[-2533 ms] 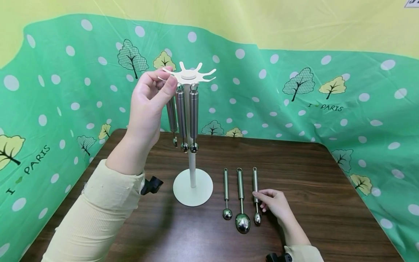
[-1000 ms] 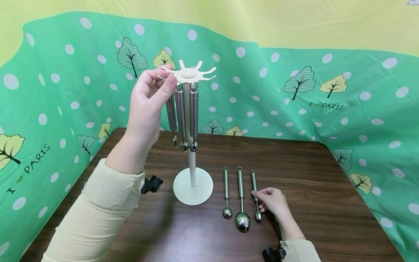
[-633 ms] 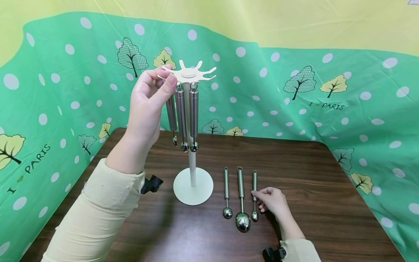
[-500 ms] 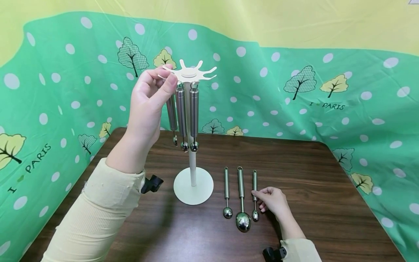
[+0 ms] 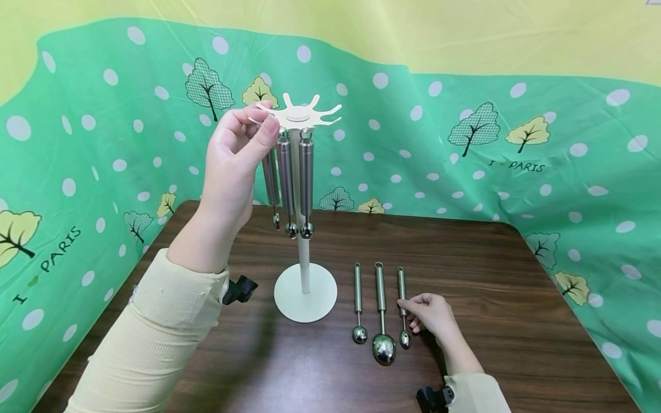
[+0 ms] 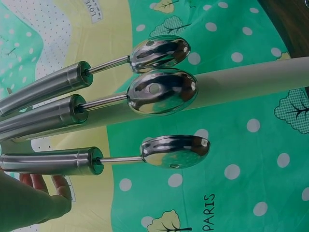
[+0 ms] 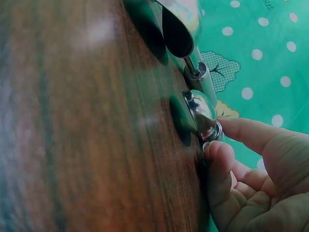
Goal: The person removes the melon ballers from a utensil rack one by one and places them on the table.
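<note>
In the head view my left hand [image 5: 230, 158] pinches an arm of the white rotating utensil stand [image 5: 306, 269] at its top, between thumb and fingers. From the stand hang three metal measuring spoons [image 5: 306, 178], handles up. The left wrist view shows their shiny bowls [image 6: 161, 92] beside the pole. At the right, my right hand [image 5: 432, 314] pinches the handle of a small measuring spoon [image 5: 405, 338], which lies bowl-down close over the table. To its left lie a larger spoon [image 5: 384, 349] and another small spoon [image 5: 359, 334], side by side, handles pointing away.
The dark wooden table [image 5: 475, 264] ends at a green and yellow patterned curtain [image 5: 403, 132] behind and on both sides. The stand's round white base [image 5: 289, 304] sits left of the loose spoons. Black wrist cameras [image 5: 240, 291] sit at both cuffs.
The right-hand spoon has swivelled slightly between the fingers, its handle end tipping left, then straighter. The left hand and the stand stay in place.
</note>
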A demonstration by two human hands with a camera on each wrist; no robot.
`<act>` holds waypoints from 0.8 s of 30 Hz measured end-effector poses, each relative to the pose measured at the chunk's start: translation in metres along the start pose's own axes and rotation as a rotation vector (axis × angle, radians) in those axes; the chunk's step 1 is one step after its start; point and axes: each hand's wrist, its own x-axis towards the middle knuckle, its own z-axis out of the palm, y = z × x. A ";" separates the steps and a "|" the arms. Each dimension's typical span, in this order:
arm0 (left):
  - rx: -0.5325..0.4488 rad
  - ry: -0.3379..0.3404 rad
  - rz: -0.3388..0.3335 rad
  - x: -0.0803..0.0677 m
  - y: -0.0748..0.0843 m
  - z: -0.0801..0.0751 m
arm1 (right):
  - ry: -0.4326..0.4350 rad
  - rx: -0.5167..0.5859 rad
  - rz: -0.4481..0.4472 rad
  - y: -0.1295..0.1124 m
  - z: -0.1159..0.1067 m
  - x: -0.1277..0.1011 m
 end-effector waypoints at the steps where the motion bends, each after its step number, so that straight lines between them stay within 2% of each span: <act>1: 0.002 0.000 -0.001 0.000 0.000 0.000 | -0.001 0.002 0.000 0.000 0.000 0.000; 9: 0.007 -0.002 -0.020 -0.002 0.001 0.000 | -0.011 0.027 0.006 -0.002 -0.003 -0.002; 15: -0.023 -0.012 -0.006 -0.001 0.002 -0.001 | -0.010 0.054 -0.033 -0.008 -0.008 -0.002; 24: -0.058 -0.038 0.012 0.001 0.000 -0.001 | 0.049 0.069 -0.093 -0.029 -0.013 -0.009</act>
